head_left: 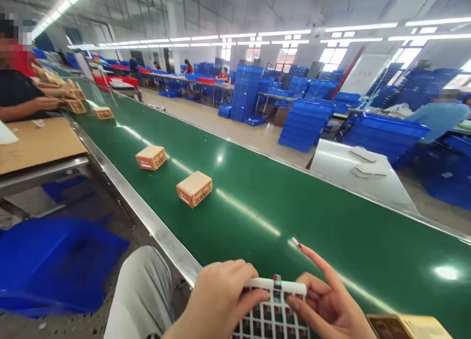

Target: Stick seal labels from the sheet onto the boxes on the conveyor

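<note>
Both hands, left hand [217, 299] and right hand [327, 304], pinch a printed sheet [274, 312] whose lower part is cut off by the frame.

Big factory hall. Long tube lights [283, 33] in rows under a grey ceiling [235, 5], bright windows [331, 57] in the far wall. Green conveyor belt [279, 201] runs diagonally with a steel rim [147, 214] along its near edge; glare streaks on it. Concrete floor [235, 128] beyond. Stacks of blue crates [246, 91] across the hall, one blue crate [55, 265] on the floor by the near rim. Cardboard-topped surface [37, 143] at left, a grey surface [364, 174] past the belt's far edge.
</note>
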`<control>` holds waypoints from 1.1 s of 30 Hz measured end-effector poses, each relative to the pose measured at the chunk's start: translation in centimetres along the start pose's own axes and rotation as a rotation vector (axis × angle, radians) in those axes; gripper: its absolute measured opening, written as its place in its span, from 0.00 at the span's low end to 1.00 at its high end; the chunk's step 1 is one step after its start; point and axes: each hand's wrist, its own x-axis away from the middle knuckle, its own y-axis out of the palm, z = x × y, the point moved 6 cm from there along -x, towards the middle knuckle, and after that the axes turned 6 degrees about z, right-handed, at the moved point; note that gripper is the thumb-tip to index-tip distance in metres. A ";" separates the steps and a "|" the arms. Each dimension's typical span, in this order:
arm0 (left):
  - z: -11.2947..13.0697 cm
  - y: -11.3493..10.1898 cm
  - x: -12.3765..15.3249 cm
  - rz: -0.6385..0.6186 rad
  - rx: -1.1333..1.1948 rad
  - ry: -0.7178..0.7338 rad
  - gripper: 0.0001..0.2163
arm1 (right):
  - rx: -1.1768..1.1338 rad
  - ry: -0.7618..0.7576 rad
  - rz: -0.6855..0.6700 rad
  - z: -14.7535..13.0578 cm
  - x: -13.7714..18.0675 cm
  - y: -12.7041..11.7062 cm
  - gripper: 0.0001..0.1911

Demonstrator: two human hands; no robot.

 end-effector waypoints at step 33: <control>-12.1 -7.7 -4.5 -0.111 0.132 -0.184 0.13 | 0.220 -0.042 0.158 0.7 -1.2 -0.9 0.33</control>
